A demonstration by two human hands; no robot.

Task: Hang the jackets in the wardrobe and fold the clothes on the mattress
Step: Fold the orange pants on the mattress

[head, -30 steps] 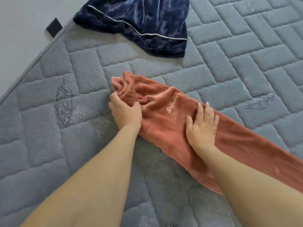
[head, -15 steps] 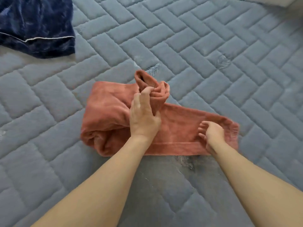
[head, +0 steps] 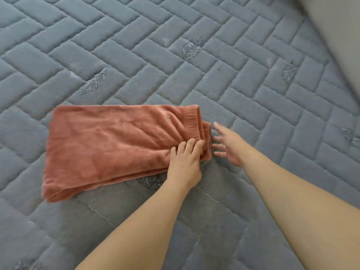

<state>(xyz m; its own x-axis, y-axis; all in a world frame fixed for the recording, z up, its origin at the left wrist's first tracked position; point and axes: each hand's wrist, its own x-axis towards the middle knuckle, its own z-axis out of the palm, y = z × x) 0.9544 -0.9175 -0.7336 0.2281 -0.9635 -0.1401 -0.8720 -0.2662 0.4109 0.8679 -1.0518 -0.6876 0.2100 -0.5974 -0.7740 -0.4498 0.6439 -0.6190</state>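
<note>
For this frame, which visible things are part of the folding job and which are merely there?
Part of the job:
- folded rust-coloured garment
- left hand, fingers on the garment's ribbed end
- right hand, open beside that end
- grey quilted mattress

Merely there:
- pale surface past the mattress corner

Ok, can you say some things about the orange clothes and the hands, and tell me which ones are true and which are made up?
1. The orange garment lies folded on the grey mattress. True.
2. The left hand rests on the garment near its ribbed end. True.
3. The right hand grips the garment tightly. False: its fingers are spread open beside the garment's edge.
4. The garment hangs on a hanger. False: it lies flat on the mattress.
5. The mattress has stitched leaf patterns. True.
</note>
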